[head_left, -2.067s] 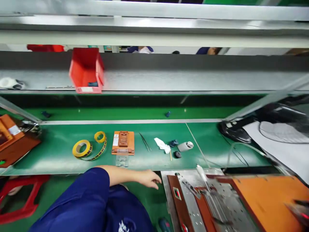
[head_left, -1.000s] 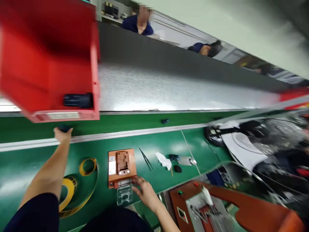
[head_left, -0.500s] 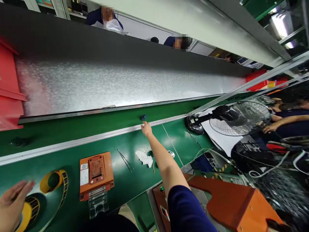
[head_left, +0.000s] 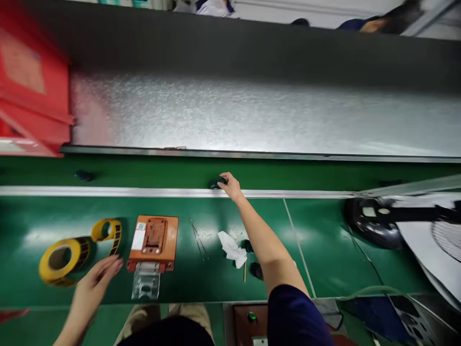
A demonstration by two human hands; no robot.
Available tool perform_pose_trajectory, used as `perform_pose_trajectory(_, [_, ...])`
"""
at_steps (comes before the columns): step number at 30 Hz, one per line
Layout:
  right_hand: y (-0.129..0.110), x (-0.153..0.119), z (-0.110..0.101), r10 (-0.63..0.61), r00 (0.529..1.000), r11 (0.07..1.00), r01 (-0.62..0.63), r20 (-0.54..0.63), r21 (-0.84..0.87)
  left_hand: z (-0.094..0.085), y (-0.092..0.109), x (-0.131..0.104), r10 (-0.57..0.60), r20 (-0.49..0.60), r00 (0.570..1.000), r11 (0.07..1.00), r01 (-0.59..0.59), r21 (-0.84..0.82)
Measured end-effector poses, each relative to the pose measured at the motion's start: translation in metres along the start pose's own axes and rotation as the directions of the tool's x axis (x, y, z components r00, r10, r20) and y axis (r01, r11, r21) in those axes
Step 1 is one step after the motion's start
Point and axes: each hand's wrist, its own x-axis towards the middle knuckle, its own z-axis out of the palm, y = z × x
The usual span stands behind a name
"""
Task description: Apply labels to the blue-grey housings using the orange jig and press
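Hands [head_left: 94, 283] [head_left: 231, 186], two, one touching one dark object [head_left: 215, 184]

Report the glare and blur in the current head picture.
Head view: whitish glare streaks the metal shelf; a pinkish reflection shows on it beside the red bin; a pale sheen lies on the green table near the yellow tape; the left hand and bin look slightly soft, perhaps from motion.

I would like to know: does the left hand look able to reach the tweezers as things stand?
Probably yes, but not straight across: the orange fixture lies between the left hand and the tweezers, so the hand would likely go over it. Nothing seems to cover the tweezers.
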Motion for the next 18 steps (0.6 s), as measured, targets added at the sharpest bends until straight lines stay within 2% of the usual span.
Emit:
perform_pose_trajectory(2, [-0.028, -0.032, 0.035, -0.096, 0.968, 0.990, 0.070, 0.231, 0.121, 0.032, 0.016, -0.006, -0.030, 0.185, 0.982, 0.988, 0.057, -0.144])
perform_pose_trajectory(3, [-0.042, -0.051, 0.052, -0.142, 0.930, 0.980, 0.084, 0.338, 0.180, 0.047, 0.024, -0.007, -0.039, 0.236, 0.971, 0.967, 0.096, -0.237])
perform_pose_trajectory(5, [-0.070, -0.088, 0.080, -0.240, 0.817, 0.951, 0.088, 0.524, 0.297, 0.071, 0.038, -0.004, -0.048, 0.389, 0.920, 0.889, 0.217, -0.404])
perform_pose_trajectory(7, [-0.092, -0.122, 0.100, -0.350, 0.698, 0.913, 0.104, 0.625, 0.395, 0.085, 0.045, -0.002, -0.093, 0.554, 0.828, 0.756, 0.420, -0.502])
perform_pose_trajectory(8, [-0.100, -0.137, 0.107, -0.401, 0.665, 0.895, 0.139, 0.630, 0.423, 0.088, 0.045, -0.001, -0.104, 0.615, 0.782, 0.691, 0.502, -0.521])
perform_pose_trajectory(9, [-0.106, -0.151, 0.113, -0.443, 0.663, 0.880, 0.194, 0.603, 0.433, 0.089, 0.044, -0.002, -0.115, 0.656, 0.746, 0.634, 0.564, -0.530])
perform_pose_trajectory(10, [-0.109, -0.165, 0.118, -0.472, 0.687, 0.870, 0.263, 0.553, 0.417, 0.088, 0.040, -0.004, -0.127, 0.671, 0.731, 0.590, 0.599, -0.541])
perform_pose_trajectory(12, [-0.110, -0.190, 0.128, -0.498, 0.746, 0.865, 0.391, 0.441, 0.315, 0.084, 0.029, -0.009, -0.151, 0.634, 0.758, 0.530, 0.604, -0.596])
perform_pose_trajectory(13, [-0.108, -0.201, 0.134, -0.508, 0.754, 0.861, 0.437, 0.416, 0.261, 0.082, 0.023, -0.012, -0.166, 0.607, 0.777, 0.503, 0.596, -0.625])
perform_pose_trajectory(16, [-0.096, -0.228, 0.159, -0.534, 0.711, 0.835, 0.528, 0.456, 0.155, 0.075, 0.003, -0.020, -0.204, 0.573, 0.794, 0.457, 0.595, -0.661])
perform_pose_trajectory(18, [-0.086, -0.235, 0.180, -0.540, 0.709, 0.825, 0.553, 0.453, 0.117, 0.068, -0.012, -0.025, -0.215, 0.525, 0.824, 0.513, 0.553, -0.657])
